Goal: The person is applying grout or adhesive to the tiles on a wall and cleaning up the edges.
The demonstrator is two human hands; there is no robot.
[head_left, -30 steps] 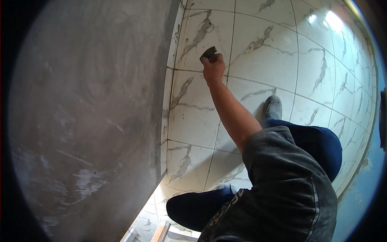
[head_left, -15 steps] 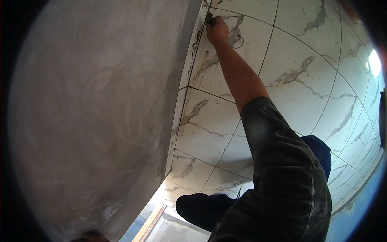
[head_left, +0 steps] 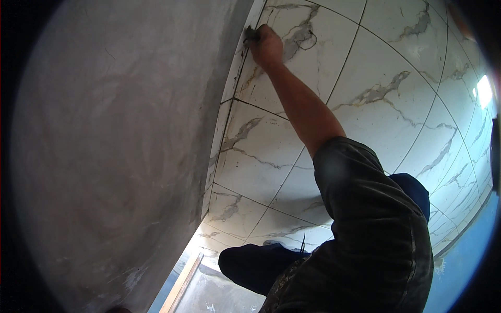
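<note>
My right hand (head_left: 267, 48) is stretched out to the far end of the white skirting strip at the wall's foot. Its fingers are closed round a small dark grey piece (head_left: 252, 35), whose exact kind I cannot make out. That piece touches the skirting (head_left: 240, 57), close to the joint with the floor tiles (head_left: 261, 141). Dark smudges mark the tiles along this joint. Of my left hand, at most a dark sliver shows at the lower left edge against the wall; its fingers are hidden.
A bare grey plastered wall (head_left: 120, 146) fills the left side. White marble-patterned tiles with grey veins cover the floor. My bent knees in dark trousers (head_left: 255, 266) are near the lower middle. A wooden strip (head_left: 181, 284) lies at the bottom, and a blue surface (head_left: 464, 266) curves at the lower right.
My right hand with the dark grey piece has shifted left and slightly down, from the floor joint onto the skirting. The view has shifted a little. The dark shape at the lower left edge shows less.
</note>
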